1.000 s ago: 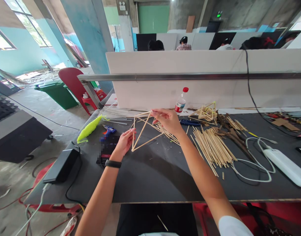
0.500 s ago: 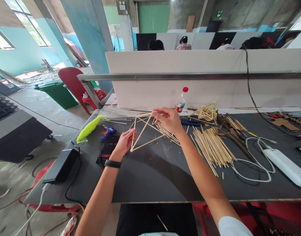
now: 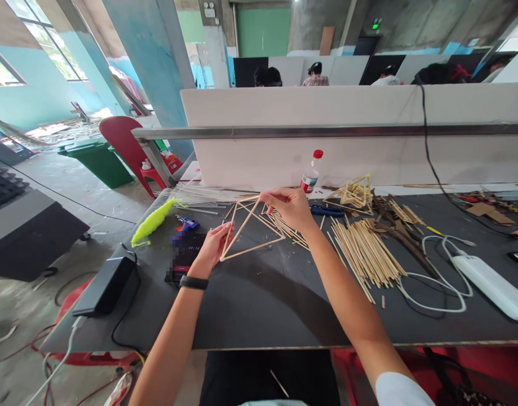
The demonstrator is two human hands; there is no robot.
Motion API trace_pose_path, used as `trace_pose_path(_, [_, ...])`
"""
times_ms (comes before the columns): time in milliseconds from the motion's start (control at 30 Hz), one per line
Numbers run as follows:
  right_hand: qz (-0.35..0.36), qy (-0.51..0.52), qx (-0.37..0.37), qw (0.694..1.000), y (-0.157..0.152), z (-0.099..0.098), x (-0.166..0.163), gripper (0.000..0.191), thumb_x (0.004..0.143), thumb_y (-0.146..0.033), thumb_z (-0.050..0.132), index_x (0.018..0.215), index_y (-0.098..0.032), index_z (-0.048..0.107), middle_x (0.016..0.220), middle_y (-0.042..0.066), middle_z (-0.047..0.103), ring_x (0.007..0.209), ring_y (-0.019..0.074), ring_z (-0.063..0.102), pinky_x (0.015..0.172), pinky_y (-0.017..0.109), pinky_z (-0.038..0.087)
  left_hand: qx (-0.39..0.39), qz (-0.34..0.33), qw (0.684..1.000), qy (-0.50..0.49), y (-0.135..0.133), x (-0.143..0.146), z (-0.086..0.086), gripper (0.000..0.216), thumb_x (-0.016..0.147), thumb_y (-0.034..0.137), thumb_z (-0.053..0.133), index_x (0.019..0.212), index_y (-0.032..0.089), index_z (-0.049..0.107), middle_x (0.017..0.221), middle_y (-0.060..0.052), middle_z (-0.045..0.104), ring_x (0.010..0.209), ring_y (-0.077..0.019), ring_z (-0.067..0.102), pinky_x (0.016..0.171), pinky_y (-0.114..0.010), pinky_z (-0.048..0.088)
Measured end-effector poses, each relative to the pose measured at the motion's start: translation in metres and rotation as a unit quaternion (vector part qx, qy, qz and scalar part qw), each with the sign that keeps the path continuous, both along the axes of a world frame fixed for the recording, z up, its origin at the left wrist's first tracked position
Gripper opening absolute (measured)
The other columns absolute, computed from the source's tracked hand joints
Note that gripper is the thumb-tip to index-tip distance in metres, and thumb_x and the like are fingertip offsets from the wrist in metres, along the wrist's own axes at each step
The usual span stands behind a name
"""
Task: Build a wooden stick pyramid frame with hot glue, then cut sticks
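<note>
A frame of thin wooden sticks (image 3: 251, 248), joined into triangles, is held just above the black table (image 3: 259, 304). My left hand (image 3: 211, 247) grips its left edge, fingers wrapped on one stick. My right hand (image 3: 289, 207) pinches the top corner of the frame between thumb and fingers. A black band sits on my left wrist. A loose pile of wooden sticks (image 3: 364, 251) lies to the right of my right arm.
Left of my hands lie a blue glue gun (image 3: 186, 224), a dark phone (image 3: 186, 255), a yellow-green fuzzy thing (image 3: 152, 223) and a black power brick (image 3: 107, 285). At the back stand a red-capped bottle (image 3: 311, 176) and another stick frame (image 3: 355, 194). A white power strip (image 3: 491, 286) with cable lies right.
The stick frame has turned slightly between my hands, its lower left corner shifting left. Both hands stay in nearly the same place.
</note>
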State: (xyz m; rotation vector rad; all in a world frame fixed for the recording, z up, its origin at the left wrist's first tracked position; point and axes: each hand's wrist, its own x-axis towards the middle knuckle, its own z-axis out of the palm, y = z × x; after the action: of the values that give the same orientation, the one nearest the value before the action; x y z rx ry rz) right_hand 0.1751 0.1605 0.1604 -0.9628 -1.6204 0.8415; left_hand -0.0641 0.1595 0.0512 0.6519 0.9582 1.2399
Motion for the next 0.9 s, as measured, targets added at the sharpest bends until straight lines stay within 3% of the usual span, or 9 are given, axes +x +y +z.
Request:
trace_pose_path(133, [-0.013, 0.018, -0.008, 1.000, 0.0006, -0.0007, -0.0014, 0.041, 0.081, -0.062, 0.074, 0.086, -0.022, 0.081, 0.056, 0.001, 0.065, 0.044, 0.0081, 0.045, 0.043, 0.027, 0.030, -0.001, -0.001, 1.000, -0.005, -0.0004, 0.0005, 0.0003, 0.030, 0.066, 0.024, 0.089, 0.090, 0.011, 0.077, 0.070, 0.000, 0.070, 0.051, -0.0065, 0.060, 0.046, -0.015, 0.049])
trace_pose_path(300, [0.000, 0.066, -0.007, 0.998, 0.0016, -0.0017, -0.0045, 0.035, 0.079, -0.056, 0.078, 0.081, -0.021, 0.078, 0.056, 0.001, 0.065, 0.048, 0.0108, 0.058, 0.041, 0.025, 0.033, 0.002, -0.006, 1.000, -0.012, 0.0000, 0.0003, -0.0005, 0.029, 0.067, 0.024, 0.088, 0.090, 0.011, 0.077, 0.069, 0.000, 0.070, 0.051, -0.0065, 0.060, 0.046, -0.014, 0.049])
trace_pose_path(567, [0.040, 0.066, -0.007, 0.997, 0.0008, -0.0026, -0.0053, 0.034, 0.084, -0.056, 0.071, 0.088, -0.022, 0.075, 0.088, 0.005, 0.076, 0.066, 0.0154, 0.072, 0.043, 0.024, 0.044, 0.003, -0.007, 1.000, -0.007, 0.0005, -0.0013, -0.0016, 0.026, 0.070, 0.022, 0.086, 0.091, 0.010, 0.077, 0.064, 0.000, 0.068, 0.049, -0.0069, 0.059, 0.044, -0.014, 0.048])
trace_pose_path(900, [0.015, 0.047, 0.026, 0.998, -0.0027, -0.0059, -0.0091, 0.035, 0.088, -0.058, 0.066, 0.091, -0.023, 0.068, 0.076, 0.001, 0.071, 0.059, 0.0134, 0.067, 0.049, 0.026, 0.050, -0.017, -0.022, 1.000, 0.000, -0.0021, 0.0033, 0.0038, 0.010, 0.077, 0.016, 0.080, 0.081, 0.009, 0.075, 0.064, -0.003, 0.069, 0.048, -0.0080, 0.060, 0.045, -0.015, 0.049])
